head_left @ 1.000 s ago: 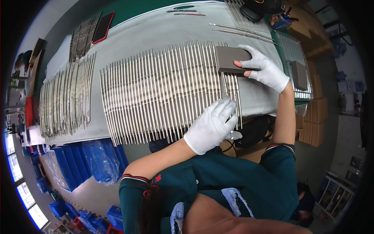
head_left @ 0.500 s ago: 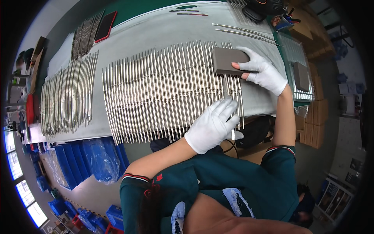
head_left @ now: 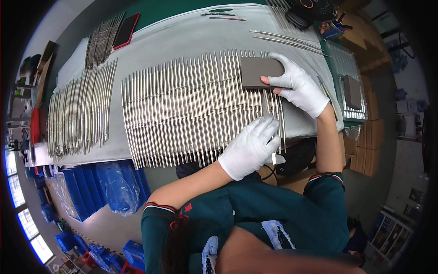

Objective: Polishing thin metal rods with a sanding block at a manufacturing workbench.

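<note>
A long row of slim metal rods (head_left: 182, 107) lies side by side across the cloth-covered table. My right hand (head_left: 303, 89), in a white glove with bare fingertips showing, grips a flat grey-brown block (head_left: 259, 73) that rests over the upper part of the rods at the row's right end. At the near ends of those rods, my gloved left hand (head_left: 250, 148) is closed around a rod (head_left: 266, 102). A short bright end shows below its fingers, and the rest of the grip is hidden by the glove.
More rods (head_left: 82, 112) lie in a bundle at the left, near a red-edged phone (head_left: 126, 31). A few separate rods (head_left: 289, 41) lie at the back right. A second grey block (head_left: 352, 91) sits on a clear tray at right. Blue bins (head_left: 82, 192) stand below the table.
My right hand has slid the grey-brown block a little to the left over the rods. My left hand has stayed almost in place.
</note>
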Tool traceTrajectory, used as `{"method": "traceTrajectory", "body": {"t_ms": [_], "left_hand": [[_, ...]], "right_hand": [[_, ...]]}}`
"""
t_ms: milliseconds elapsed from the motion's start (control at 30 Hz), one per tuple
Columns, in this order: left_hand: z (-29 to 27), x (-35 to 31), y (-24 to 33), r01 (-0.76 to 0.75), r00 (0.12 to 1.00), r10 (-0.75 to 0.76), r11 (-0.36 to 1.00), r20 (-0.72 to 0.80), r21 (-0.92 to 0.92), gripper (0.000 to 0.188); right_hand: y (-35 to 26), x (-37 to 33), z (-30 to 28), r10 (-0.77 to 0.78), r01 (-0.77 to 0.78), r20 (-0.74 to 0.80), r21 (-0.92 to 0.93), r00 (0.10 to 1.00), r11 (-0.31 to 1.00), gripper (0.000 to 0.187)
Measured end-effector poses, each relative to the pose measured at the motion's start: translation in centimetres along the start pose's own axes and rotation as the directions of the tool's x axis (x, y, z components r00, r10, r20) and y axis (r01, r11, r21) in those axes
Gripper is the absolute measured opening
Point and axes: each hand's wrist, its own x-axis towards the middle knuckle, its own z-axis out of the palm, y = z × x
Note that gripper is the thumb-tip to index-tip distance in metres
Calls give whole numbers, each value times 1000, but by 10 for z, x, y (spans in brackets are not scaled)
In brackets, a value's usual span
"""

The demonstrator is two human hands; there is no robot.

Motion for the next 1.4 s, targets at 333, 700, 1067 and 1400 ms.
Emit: {"method": "traceTrajectory", "body": {"t_ms": [333,700,1067,1400], "left_hand": [[6,-2,-2,17,1000,-17,1000,-1,20,53],[4,6,4,76,962,-108,988,253,134,85],[16,3,2,41,967,-81,985,241,165,74],[-3,14,-1,0,892,-122,963,436,269,91]], "right_hand": [[19,-36,-28,250,-38,-366,499,896,866,54],[33,-36,-10,437,48,-366,809,821,586,61],[30,34,16,227,52,-51,999,973,0,48],[58,71,42,4,-314,331,897,944,-311,70]]}}
